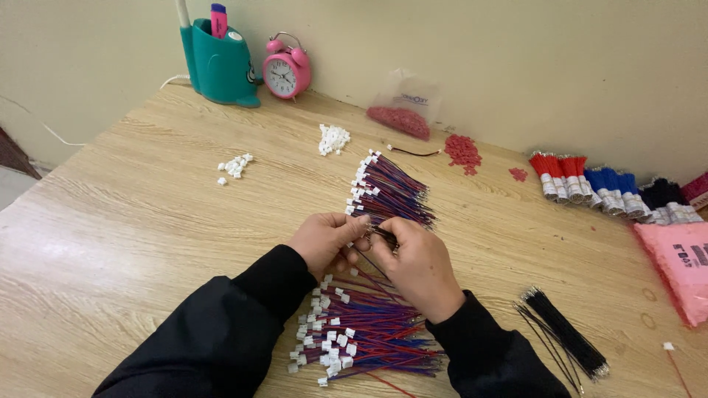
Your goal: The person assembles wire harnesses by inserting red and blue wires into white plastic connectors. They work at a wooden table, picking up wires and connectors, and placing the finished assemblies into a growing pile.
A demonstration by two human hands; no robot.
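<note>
Over the middle of the wooden table (pixel 110 221), the left hand (pixel 324 239) and right hand (pixel 417 265) pinch a thin red-and-blue wire lead (pixel 377 234) between their fingertips. One pile of connector-tipped leads (pixel 387 191) lies just beyond, another wire pile (pixel 361 335) nearer.

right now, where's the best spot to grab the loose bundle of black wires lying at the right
Probably around the middle of the black wire bundle, pinching across it from above. It lies flat on the wooden table as a long narrow diagonal sheaf with stray strands on its left, so a mid-length grip should keep it together.
</note>
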